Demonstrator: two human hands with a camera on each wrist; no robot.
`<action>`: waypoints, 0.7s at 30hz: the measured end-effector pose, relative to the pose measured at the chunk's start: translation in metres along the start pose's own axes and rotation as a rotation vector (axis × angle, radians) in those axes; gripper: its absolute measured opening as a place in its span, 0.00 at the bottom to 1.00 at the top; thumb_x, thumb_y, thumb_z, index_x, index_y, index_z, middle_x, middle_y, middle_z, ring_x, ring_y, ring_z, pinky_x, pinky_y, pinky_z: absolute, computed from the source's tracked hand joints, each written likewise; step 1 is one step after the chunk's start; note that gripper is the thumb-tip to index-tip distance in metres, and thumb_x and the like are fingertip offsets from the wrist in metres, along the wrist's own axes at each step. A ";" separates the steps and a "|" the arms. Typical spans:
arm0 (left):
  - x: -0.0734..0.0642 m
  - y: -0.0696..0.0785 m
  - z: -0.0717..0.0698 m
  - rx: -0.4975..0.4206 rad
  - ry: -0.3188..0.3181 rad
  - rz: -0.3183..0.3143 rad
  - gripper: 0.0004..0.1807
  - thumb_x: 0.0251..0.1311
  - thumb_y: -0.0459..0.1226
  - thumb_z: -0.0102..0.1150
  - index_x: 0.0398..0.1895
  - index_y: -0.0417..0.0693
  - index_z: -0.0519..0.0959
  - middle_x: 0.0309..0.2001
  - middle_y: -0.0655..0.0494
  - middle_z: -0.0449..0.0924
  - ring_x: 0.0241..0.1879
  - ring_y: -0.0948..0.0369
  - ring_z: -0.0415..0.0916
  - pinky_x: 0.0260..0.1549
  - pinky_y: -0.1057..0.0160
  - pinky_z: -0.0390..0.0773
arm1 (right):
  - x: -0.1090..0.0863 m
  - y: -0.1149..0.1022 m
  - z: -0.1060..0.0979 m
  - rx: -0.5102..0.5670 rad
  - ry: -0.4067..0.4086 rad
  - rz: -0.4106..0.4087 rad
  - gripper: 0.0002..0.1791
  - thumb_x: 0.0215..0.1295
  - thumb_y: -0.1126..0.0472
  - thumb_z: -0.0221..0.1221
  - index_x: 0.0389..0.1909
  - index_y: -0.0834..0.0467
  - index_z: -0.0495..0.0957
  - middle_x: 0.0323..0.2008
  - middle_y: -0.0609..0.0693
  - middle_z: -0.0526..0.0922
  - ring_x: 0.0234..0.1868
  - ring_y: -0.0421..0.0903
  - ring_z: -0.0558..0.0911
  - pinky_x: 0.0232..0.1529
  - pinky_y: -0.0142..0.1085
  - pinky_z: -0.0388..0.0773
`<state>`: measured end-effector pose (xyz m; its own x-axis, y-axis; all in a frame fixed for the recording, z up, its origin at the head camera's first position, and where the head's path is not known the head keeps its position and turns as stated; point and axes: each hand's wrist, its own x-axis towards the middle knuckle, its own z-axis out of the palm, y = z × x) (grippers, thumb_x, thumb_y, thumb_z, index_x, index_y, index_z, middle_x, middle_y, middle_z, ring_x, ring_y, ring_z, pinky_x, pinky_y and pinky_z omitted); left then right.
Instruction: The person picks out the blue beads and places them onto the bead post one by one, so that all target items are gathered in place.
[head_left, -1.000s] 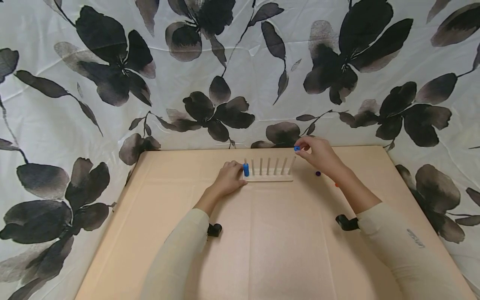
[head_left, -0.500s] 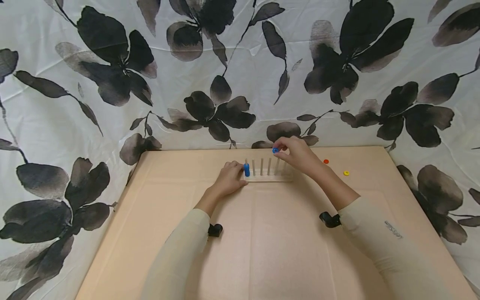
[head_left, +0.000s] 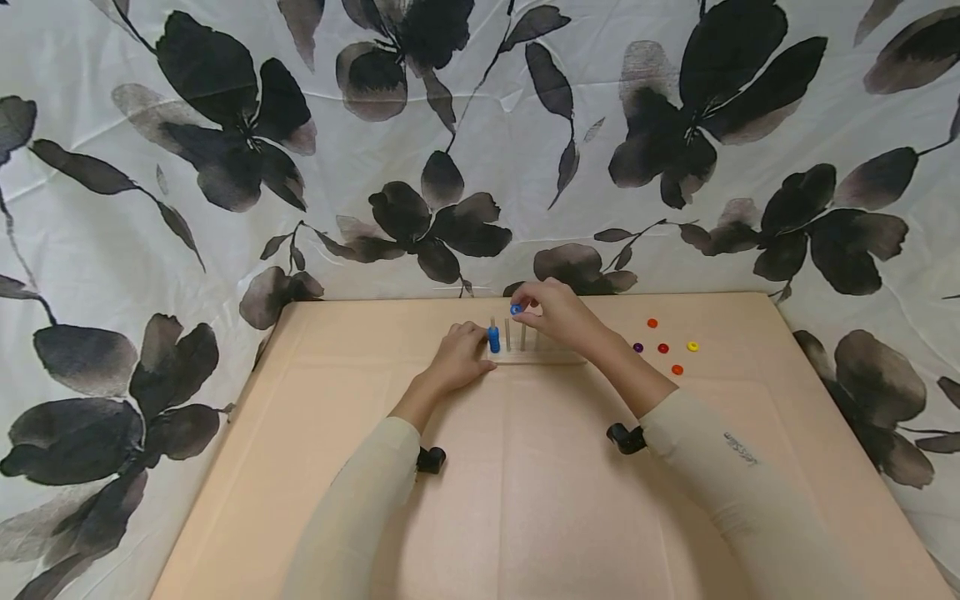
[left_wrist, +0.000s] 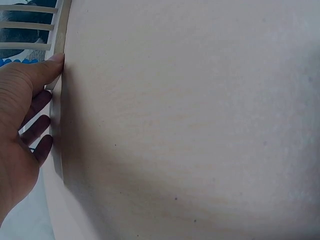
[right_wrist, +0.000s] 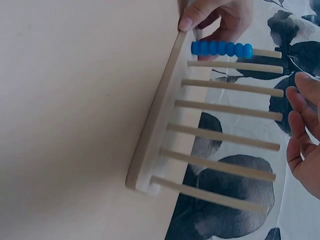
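A wooden peg rack [head_left: 540, 357] stands near the far edge of the table, with a row of several upright pegs. Blue beads [right_wrist: 220, 48] are stacked on its leftmost peg; the other pegs are bare in the right wrist view. My left hand [head_left: 457, 358] grips that end of the base, thumb [left_wrist: 56, 59] on the front and fingers behind. Between thumb and fingertips, my right hand [head_left: 558, 314] pinches a single blue bead [head_left: 516, 308], raised above the pegs just right of the stack. The right wrist view does not show this bead.
Right of the rack lie several loose beads: orange [head_left: 677, 369], red [head_left: 663, 348], purple [head_left: 638, 347] and yellow [head_left: 693, 346]. A floral cloth [head_left: 405, 150] hangs behind the tan table [head_left: 570, 483].
My right hand has carried the blue bead leftward, from beyond the rack's right end to near the stacked peg. The loose beads have come into sight behind it. The left hand stays put.
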<state>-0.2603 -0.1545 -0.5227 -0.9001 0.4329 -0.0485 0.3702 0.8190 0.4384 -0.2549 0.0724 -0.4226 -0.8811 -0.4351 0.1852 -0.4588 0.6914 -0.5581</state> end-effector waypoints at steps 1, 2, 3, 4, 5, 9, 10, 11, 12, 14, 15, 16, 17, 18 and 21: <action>0.000 0.000 0.000 0.003 -0.001 0.001 0.34 0.61 0.47 0.74 0.66 0.41 0.76 0.61 0.49 0.77 0.62 0.49 0.69 0.64 0.50 0.71 | 0.002 -0.001 0.001 -0.004 -0.003 -0.004 0.10 0.67 0.59 0.69 0.46 0.57 0.85 0.41 0.50 0.87 0.47 0.51 0.80 0.49 0.45 0.78; 0.000 0.000 0.000 0.005 0.001 0.003 0.34 0.60 0.47 0.74 0.66 0.41 0.76 0.61 0.49 0.77 0.62 0.49 0.69 0.63 0.50 0.71 | 0.005 -0.002 0.003 -0.007 -0.005 -0.012 0.10 0.67 0.59 0.69 0.46 0.57 0.85 0.41 0.51 0.88 0.47 0.51 0.80 0.49 0.45 0.78; 0.000 0.000 -0.001 0.005 0.000 0.004 0.34 0.60 0.47 0.74 0.66 0.41 0.76 0.61 0.49 0.77 0.62 0.49 0.69 0.63 0.50 0.71 | 0.007 -0.003 0.004 -0.013 -0.009 -0.021 0.10 0.67 0.59 0.69 0.46 0.57 0.85 0.42 0.51 0.88 0.47 0.52 0.81 0.50 0.46 0.78; 0.000 0.000 -0.001 0.003 0.000 0.005 0.34 0.60 0.47 0.74 0.66 0.41 0.76 0.61 0.48 0.77 0.62 0.49 0.69 0.63 0.50 0.71 | 0.010 -0.003 0.006 -0.017 -0.015 -0.026 0.10 0.67 0.59 0.69 0.46 0.57 0.85 0.42 0.51 0.89 0.48 0.52 0.81 0.50 0.46 0.78; 0.000 0.000 -0.001 0.004 -0.001 0.006 0.34 0.60 0.47 0.74 0.66 0.41 0.76 0.61 0.48 0.77 0.62 0.49 0.69 0.63 0.50 0.71 | 0.012 -0.004 0.007 -0.018 -0.021 -0.030 0.10 0.67 0.59 0.69 0.46 0.57 0.86 0.42 0.51 0.89 0.48 0.52 0.82 0.51 0.46 0.78; 0.000 0.000 -0.001 0.001 -0.001 0.011 0.34 0.60 0.47 0.74 0.65 0.40 0.76 0.61 0.48 0.77 0.61 0.48 0.69 0.62 0.50 0.72 | 0.018 -0.007 0.013 -0.021 -0.042 -0.033 0.10 0.67 0.59 0.69 0.46 0.58 0.86 0.42 0.52 0.89 0.48 0.52 0.83 0.53 0.46 0.79; 0.000 0.000 -0.002 -0.002 0.000 0.012 0.34 0.60 0.47 0.74 0.65 0.40 0.77 0.60 0.48 0.77 0.61 0.48 0.69 0.62 0.50 0.72 | 0.019 -0.008 0.014 -0.023 -0.047 -0.033 0.10 0.67 0.59 0.69 0.47 0.58 0.86 0.43 0.51 0.89 0.48 0.51 0.84 0.52 0.46 0.80; 0.000 0.000 -0.002 -0.002 -0.001 0.013 0.33 0.60 0.47 0.74 0.65 0.40 0.77 0.60 0.48 0.77 0.61 0.48 0.69 0.62 0.50 0.72 | 0.020 -0.008 0.015 -0.025 -0.050 -0.037 0.11 0.67 0.59 0.69 0.47 0.58 0.87 0.43 0.51 0.89 0.48 0.51 0.84 0.53 0.45 0.80; 0.000 0.000 -0.002 -0.002 -0.002 0.014 0.33 0.61 0.47 0.74 0.65 0.40 0.77 0.60 0.48 0.77 0.60 0.48 0.70 0.62 0.50 0.72 | 0.020 -0.009 0.016 -0.031 -0.054 -0.041 0.11 0.67 0.59 0.69 0.48 0.58 0.87 0.43 0.51 0.90 0.49 0.50 0.84 0.53 0.45 0.80; 0.000 0.000 -0.002 -0.004 -0.003 0.016 0.33 0.61 0.47 0.74 0.64 0.41 0.77 0.59 0.48 0.77 0.60 0.48 0.70 0.61 0.50 0.72 | 0.021 -0.010 0.018 -0.047 -0.061 -0.047 0.12 0.68 0.58 0.69 0.49 0.58 0.87 0.43 0.51 0.90 0.49 0.50 0.84 0.54 0.45 0.80; 0.000 0.000 -0.002 -0.005 -0.003 0.018 0.32 0.61 0.47 0.74 0.64 0.41 0.77 0.59 0.48 0.77 0.59 0.48 0.70 0.61 0.50 0.72 | 0.022 -0.010 0.019 -0.056 -0.066 -0.049 0.12 0.68 0.58 0.68 0.49 0.57 0.87 0.43 0.50 0.90 0.50 0.50 0.84 0.54 0.45 0.79; 0.000 0.000 -0.002 -0.005 -0.002 0.020 0.32 0.60 0.47 0.74 0.64 0.41 0.77 0.59 0.48 0.77 0.59 0.48 0.70 0.61 0.50 0.72 | 0.022 -0.011 0.020 -0.068 -0.072 -0.049 0.13 0.68 0.57 0.68 0.50 0.57 0.87 0.44 0.50 0.90 0.50 0.50 0.84 0.56 0.46 0.78; 0.000 0.000 -0.002 -0.005 -0.002 0.021 0.32 0.60 0.47 0.74 0.64 0.41 0.77 0.59 0.48 0.77 0.59 0.48 0.70 0.61 0.50 0.72 | 0.023 -0.012 0.020 -0.076 -0.078 -0.047 0.13 0.68 0.57 0.68 0.50 0.57 0.87 0.44 0.50 0.90 0.51 0.50 0.84 0.57 0.47 0.77; 0.000 0.000 -0.002 -0.008 0.001 0.023 0.32 0.60 0.47 0.74 0.64 0.41 0.77 0.58 0.48 0.77 0.59 0.48 0.70 0.61 0.50 0.72 | 0.023 -0.013 0.020 -0.086 -0.085 -0.042 0.13 0.68 0.57 0.68 0.51 0.56 0.86 0.44 0.50 0.90 0.51 0.50 0.84 0.57 0.48 0.76; 0.001 0.000 -0.002 -0.015 0.009 0.028 0.32 0.60 0.47 0.74 0.64 0.42 0.77 0.58 0.48 0.77 0.59 0.48 0.70 0.61 0.50 0.72 | 0.023 -0.015 0.021 -0.097 -0.104 -0.024 0.13 0.68 0.57 0.68 0.51 0.55 0.86 0.44 0.50 0.90 0.52 0.51 0.83 0.57 0.49 0.76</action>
<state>-0.2614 -0.1553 -0.5213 -0.8918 0.4516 -0.0280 0.3914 0.8010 0.4530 -0.2664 0.0395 -0.4271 -0.8553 -0.5062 0.1103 -0.4932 0.7305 -0.4724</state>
